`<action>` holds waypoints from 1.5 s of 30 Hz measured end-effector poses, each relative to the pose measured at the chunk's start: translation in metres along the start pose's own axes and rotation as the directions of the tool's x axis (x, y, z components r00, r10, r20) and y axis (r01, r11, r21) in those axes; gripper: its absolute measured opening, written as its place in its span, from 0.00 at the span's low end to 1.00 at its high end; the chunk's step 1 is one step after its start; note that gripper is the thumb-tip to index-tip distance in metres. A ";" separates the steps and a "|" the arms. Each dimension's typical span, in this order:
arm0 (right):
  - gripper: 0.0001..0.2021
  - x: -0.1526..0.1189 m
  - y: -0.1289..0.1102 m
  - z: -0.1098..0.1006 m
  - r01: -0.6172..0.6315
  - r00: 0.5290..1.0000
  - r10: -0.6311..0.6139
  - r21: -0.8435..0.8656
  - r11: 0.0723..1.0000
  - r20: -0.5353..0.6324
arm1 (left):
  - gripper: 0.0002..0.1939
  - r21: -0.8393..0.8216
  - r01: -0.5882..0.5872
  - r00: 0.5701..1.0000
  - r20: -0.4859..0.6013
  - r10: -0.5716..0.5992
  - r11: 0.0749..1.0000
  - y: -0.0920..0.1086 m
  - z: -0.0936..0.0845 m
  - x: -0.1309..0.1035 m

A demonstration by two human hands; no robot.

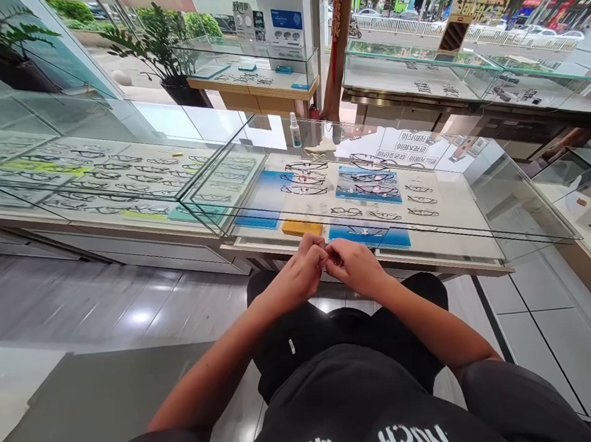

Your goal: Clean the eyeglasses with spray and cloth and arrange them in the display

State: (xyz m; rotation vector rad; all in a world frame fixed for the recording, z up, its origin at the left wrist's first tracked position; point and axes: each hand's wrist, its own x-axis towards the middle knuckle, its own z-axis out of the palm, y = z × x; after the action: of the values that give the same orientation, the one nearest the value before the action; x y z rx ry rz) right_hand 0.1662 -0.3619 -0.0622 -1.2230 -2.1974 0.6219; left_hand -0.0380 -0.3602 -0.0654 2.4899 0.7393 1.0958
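My left hand (304, 268) and my right hand (357, 265) meet in front of the display case, above my lap. Fingers on both are curled and pinched together at the tips. A thin, dark bit shows between them, but it is too small and covered to name. Just beyond my left hand lies a flat yellow-orange block (302, 227) inside the case. A blue tray (396, 237) with a pair of eyeglasses (365, 232) on it lies past my right hand.
The glass display case (491, 236) holds several more eyeglasses (303, 179). On its top stand a spray bottle (295, 131) and a crumpled pale cloth (327, 147). A second glass case (73, 188) adjoins at left. A potted plant (165, 55) stands behind.
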 end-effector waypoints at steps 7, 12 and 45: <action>0.14 0.015 0.003 0.004 -0.036 0.996 0.043 -0.083 0.996 0.073 | 0.20 0.033 -0.007 0.997 0.077 0.004 0.999 -0.005 0.001 0.010; 0.08 0.029 0.022 -0.028 -0.052 0.997 0.046 -0.090 0.995 -0.067 | 0.18 -0.023 0.026 1.000 0.013 -0.026 0.999 -0.022 -0.017 0.030; 0.25 0.124 0.138 -0.158 -0.126 0.919 0.248 0.367 0.922 -0.308 | 0.23 -0.529 0.510 0.854 0.221 -0.471 0.678 -0.160 0.029 0.275</action>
State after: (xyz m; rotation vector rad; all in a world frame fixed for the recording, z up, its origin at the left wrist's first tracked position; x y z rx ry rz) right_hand 0.3002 -0.1673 -0.0015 -1.2563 -1.6103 0.7610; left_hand 0.0886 -0.0742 -0.0002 1.6635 0.8409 0.8551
